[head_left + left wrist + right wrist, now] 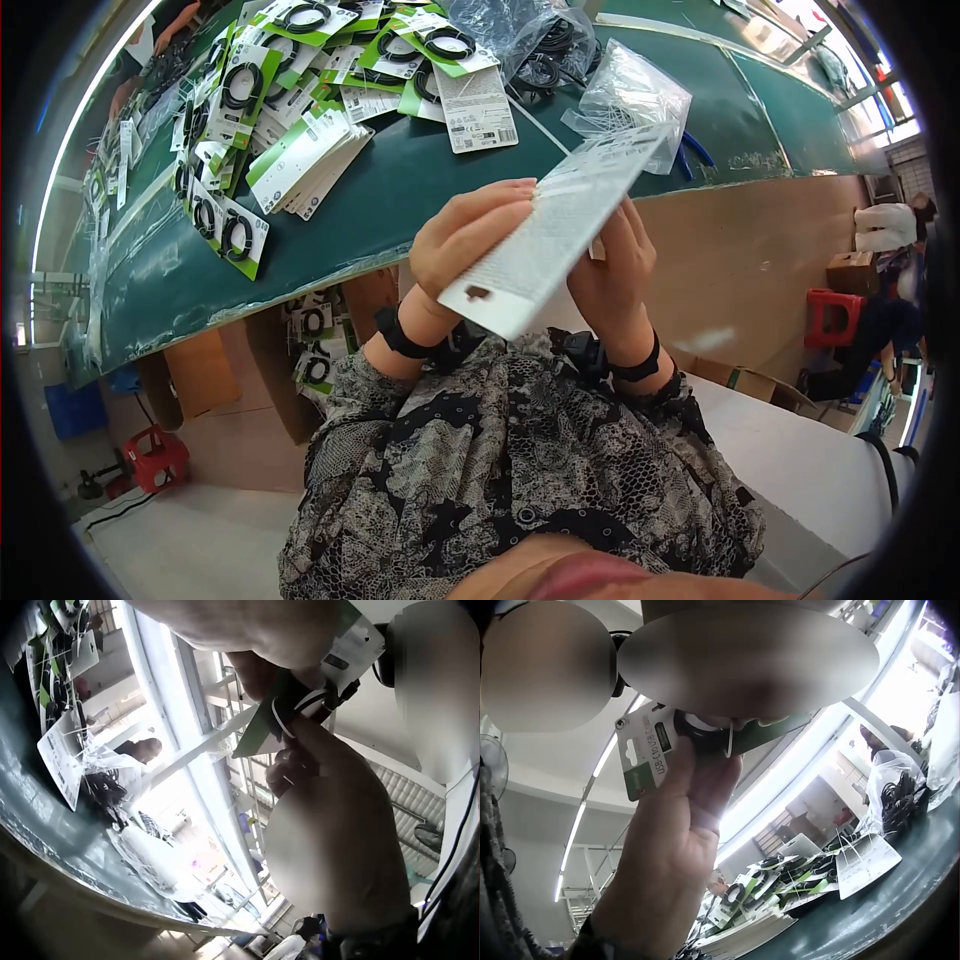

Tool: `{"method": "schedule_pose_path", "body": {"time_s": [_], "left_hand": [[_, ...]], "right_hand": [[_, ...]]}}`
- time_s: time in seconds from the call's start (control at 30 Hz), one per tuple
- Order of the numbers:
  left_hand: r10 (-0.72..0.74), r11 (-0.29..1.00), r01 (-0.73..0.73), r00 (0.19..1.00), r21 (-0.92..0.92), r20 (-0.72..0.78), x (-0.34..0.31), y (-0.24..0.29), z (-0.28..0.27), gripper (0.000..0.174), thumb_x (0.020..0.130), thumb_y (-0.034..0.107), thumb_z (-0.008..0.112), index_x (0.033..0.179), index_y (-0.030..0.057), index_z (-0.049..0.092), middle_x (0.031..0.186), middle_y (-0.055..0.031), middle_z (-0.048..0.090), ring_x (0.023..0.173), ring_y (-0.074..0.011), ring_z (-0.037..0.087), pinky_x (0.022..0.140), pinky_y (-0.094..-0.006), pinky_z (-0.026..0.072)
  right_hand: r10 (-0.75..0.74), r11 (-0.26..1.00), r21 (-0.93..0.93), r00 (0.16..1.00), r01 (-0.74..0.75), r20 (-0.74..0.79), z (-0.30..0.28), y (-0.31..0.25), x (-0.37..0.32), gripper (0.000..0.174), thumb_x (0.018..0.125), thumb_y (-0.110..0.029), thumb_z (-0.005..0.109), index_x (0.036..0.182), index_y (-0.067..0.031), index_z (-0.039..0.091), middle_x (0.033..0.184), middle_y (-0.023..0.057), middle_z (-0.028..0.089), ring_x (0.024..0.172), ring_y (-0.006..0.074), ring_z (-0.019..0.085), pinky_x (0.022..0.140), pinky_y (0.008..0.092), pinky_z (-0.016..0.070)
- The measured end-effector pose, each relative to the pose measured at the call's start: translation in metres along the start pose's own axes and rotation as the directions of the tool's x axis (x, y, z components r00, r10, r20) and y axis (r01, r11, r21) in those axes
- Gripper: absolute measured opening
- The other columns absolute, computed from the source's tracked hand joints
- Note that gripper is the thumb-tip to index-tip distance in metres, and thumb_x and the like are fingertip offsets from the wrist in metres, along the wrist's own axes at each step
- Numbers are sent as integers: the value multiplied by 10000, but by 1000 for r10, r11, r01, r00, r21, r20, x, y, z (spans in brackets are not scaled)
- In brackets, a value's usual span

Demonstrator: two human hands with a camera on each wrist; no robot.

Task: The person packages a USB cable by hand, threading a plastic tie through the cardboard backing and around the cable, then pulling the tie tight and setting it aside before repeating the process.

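Note:
A white cardboard package card (555, 225) is tilted up between both hands, its plain back toward the head view. My left hand (470, 240) grips the card by its near side, fingers lying over the back. Behind the card, my right hand (615, 265) is partly hidden. In the left wrist view my right hand (337, 757) pinches at a thin white zip tie (281, 720) on the card's green front. A coiled black cable (697, 729) sits against that front, largely covered by fingers. Printing on the card (649, 754) reads USB-C to USB-C.
Many carded black cables (240, 90) are heaped on the green table (400, 180), beside a stack of cards (310, 165). Clear bags hold black cables (545, 60) and thin white strips (630, 95). A blue-handled tool (697, 150) lies near the table edge.

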State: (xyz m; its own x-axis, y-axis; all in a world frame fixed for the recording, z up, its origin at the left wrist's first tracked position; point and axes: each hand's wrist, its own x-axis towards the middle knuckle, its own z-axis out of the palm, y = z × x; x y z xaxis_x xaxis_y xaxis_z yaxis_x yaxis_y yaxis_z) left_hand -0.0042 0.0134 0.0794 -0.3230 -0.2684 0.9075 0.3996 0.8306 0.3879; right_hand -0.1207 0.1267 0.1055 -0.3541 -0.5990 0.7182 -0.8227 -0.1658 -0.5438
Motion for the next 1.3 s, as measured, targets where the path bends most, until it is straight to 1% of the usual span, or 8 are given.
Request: {"method": "schedule_pose_path", "body": {"time_s": [0.1, 0.13, 0.23, 0.27, 0.37, 0.67, 0.77, 1.3], "left_hand": [[-458, 883, 436, 881, -172, -118, -12, 11, 3, 207, 795, 0, 664, 999, -24, 639, 1017, -144, 646, 952, -262, 646, 843, -378, 536], [-458, 882, 437, 882, -174, -107, -17, 9, 4, 207, 795, 0, 664, 999, -24, 639, 1017, -144, 646, 952, -262, 646, 843, -378, 536], [-685, 684, 512, 695, -520, -217, -23, 4, 9, 182, 862, 15, 621, 1042, -16, 620, 1060, -96, 641, 951, -206, 633, 865, -372, 528], [-686, 683, 515, 697, -518, -211, -24, 4, 10, 182, 862, 15, 621, 1042, -16, 620, 1060, -96, 641, 951, -206, 633, 865, -372, 528], [-780, 476, 445, 613, -758, -130, -14, 8, 12, 213, 901, 38, 590, 1111, 4, 587, 1084, -66, 631, 952, -192, 628, 868, -370, 535], [-822, 333, 434, 569, -837, -32, -14, 2, 11, 239, 919, 59, 574, 1158, 51, 569, 1089, -64, 631, 959, -197, 634, 849, -373, 554], [-857, 273, 468, 516, -840, 9, -13, 1, 10, 233, 922, 78, 576, 1154, 57, 569, 1087, -60, 633, 956, -199, 636, 830, -369, 563], [-814, 403, 449, 574, -797, -88, -16, -5, 13, 241, 895, 48, 608, 1134, 41, 572, 1076, -70, 634, 949, -187, 633, 817, -370, 571]], "right_hand": [[132, 989, 60, 986, -138, 104, -5, -10, 11, 219, 733, 52, 672, 942, 2, 628, 842, 114, 621, 756, 224, 620, 637, 309, 498], [140, 988, 58, 985, -146, 96, -3, -11, 11, 219, 733, 52, 672, 942, 2, 628, 842, 114, 621, 756, 224, 620, 637, 309, 498], [-49, 999, -16, 998, 48, -38, 1, -11, 16, 204, 701, 99, 670, 863, -21, 638, 746, 77, 580, 664, 208, 572, 583, 319, 469], [-44, 999, -16, 998, 44, -43, 1, -10, 18, 204, 701, 99, 670, 863, -21, 638, 746, 77, 580, 664, 208, 572, 583, 319, 469], [-191, 973, -128, 982, 191, 9, 0, -9, 24, 221, 684, 78, 683, 874, -27, 638, 754, 82, 569, 667, 239, 565, 581, 331, 462], [-172, 969, -168, 983, 182, 72, 3, -13, 29, 203, 683, 47, 693, 863, -30, 635, 772, 82, 552, 693, 257, 554, 600, 350, 467], [-162, 974, -150, 984, 171, 69, 6, -11, 29, 196, 689, 45, 690, 861, -29, 631, 769, 81, 550, 690, 261, 552, 600, 351, 466], [-203, 958, -188, 974, 218, 97, 6, -10, 33, 197, 676, 41, 702, 857, -19, 652, 764, 69, 546, 690, 244, 552, 599, 343, 467]]}}
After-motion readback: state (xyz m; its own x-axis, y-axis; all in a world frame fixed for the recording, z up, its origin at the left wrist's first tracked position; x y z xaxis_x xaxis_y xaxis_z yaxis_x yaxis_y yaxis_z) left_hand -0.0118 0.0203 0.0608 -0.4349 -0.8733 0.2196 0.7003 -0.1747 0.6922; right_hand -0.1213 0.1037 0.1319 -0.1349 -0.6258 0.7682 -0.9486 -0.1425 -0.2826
